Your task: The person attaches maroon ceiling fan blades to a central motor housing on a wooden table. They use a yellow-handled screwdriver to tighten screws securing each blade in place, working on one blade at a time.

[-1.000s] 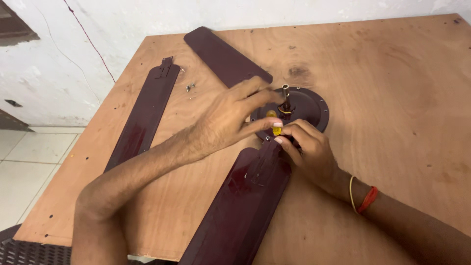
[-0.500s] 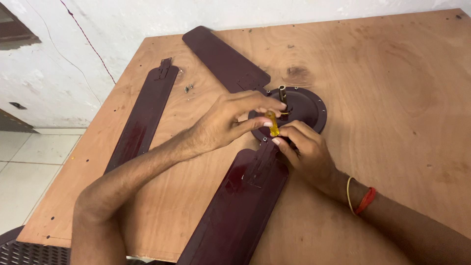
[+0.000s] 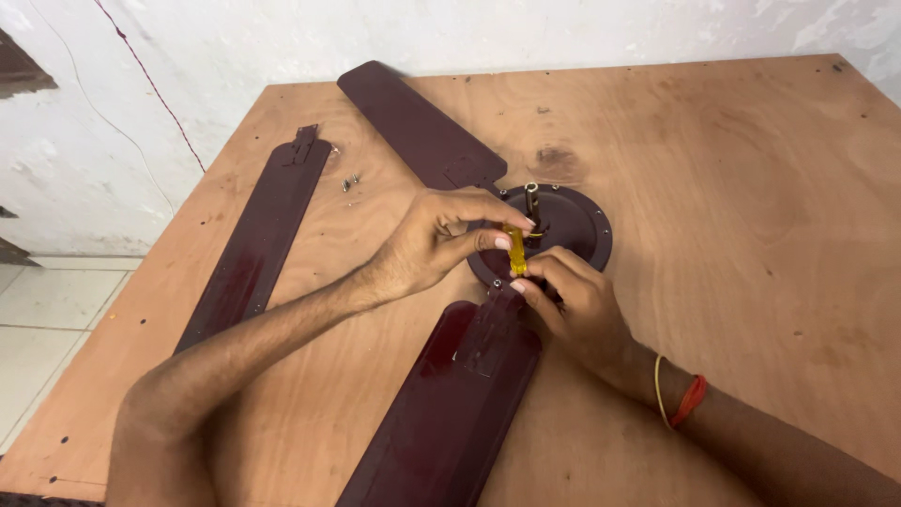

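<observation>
A dark maroon ceiling-fan motor hub (image 3: 574,223) lies on a plywood table (image 3: 751,188), with a short metal shaft standing up from its middle. One maroon blade (image 3: 450,413) reaches from the hub toward me; another blade (image 3: 418,127) points away to the upper left. My left hand (image 3: 436,244) pinches the top of a small yellow-handled screwdriver (image 3: 515,252) held upright at the hub's near edge. My right hand (image 3: 577,305) grips its lower end, resting on the near blade's bracket. The tip is hidden by my fingers.
A third loose maroon blade (image 3: 263,235) lies along the table's left side. A few small screws (image 3: 350,181) sit near its far end. A white wall rises behind the table, and tiled floor shows at the lower left.
The view has shifted slightly. Both hands stay at the hub's near edge, and the yellow screwdriver stands a little more upright between my fingers.
</observation>
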